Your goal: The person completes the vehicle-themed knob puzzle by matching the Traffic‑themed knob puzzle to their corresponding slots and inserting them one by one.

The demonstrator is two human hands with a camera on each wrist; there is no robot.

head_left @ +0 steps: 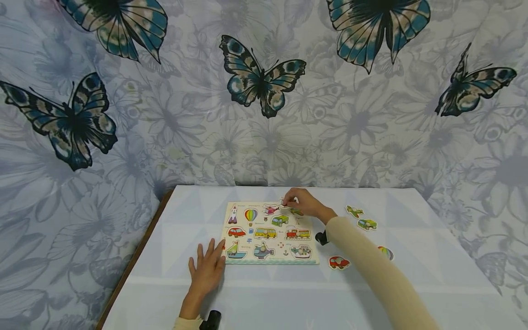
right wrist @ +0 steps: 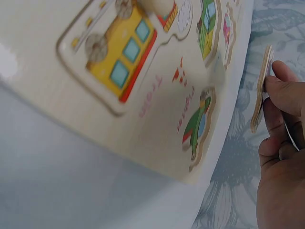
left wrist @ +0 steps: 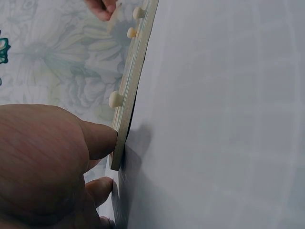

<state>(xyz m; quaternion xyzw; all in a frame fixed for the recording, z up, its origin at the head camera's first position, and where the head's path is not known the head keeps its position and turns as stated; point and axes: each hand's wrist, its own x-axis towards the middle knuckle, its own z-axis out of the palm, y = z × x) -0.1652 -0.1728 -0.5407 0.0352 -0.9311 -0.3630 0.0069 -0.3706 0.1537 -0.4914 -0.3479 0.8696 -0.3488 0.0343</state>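
A wooden picture puzzle board [head_left: 280, 262] lies on the white table, showing vehicles such as a bus, a train [right wrist: 131, 50] and a sailboat. My right hand [head_left: 304, 202] is over its far right corner. In the right wrist view the right hand [right wrist: 283, 107] pinches a thin wooden puzzle piece [right wrist: 260, 93], seen edge-on with its picture hidden. Near it on the board is the green fighter plane picture [right wrist: 196, 126]. My left hand [head_left: 207, 270] lies at the board's left edge with fingers spread and straight. One fingertip of the left hand [left wrist: 52, 162] touches that edge.
Loose pieces lie right of the board: a green plane [head_left: 354, 211], a green jeep [head_left: 367, 224], a striped balloon [head_left: 385, 252] partly behind the right sleeve [head_left: 375, 266], and a red car [head_left: 339, 262]. Small round knobs [left wrist: 116, 99] stick up from the board. A butterfly-patterned wall covering [head_left: 264, 146] stands behind the table.
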